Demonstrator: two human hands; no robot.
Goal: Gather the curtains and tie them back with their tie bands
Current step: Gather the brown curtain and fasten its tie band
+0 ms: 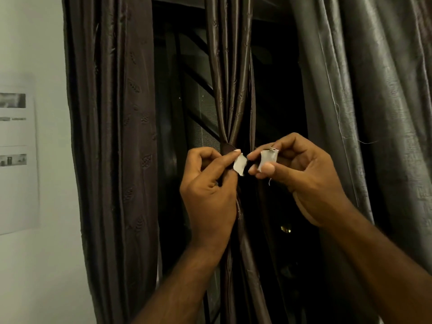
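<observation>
Middle brown curtain (230, 90) is gathered, with the dark tie band (228, 148) wrapped round it. Its two white fastener ends are pinched, one in the left hand (210, 190), one in the right hand (304, 174), near but not yet joined. No band is seen on the side curtain (112, 136) or the grey curtain (374, 90).

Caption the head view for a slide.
Left hand and right hand pinch unjoined white tabs of the tie band around the gathered curtain.

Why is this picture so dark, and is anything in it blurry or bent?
Head view: dim warm light, window black; sheen on the gathered curtain; left hand and right hand pinching the tie band look sharp; the paper sheet at left is blurred; the left curtain bows, wide-angle distortion.
</observation>
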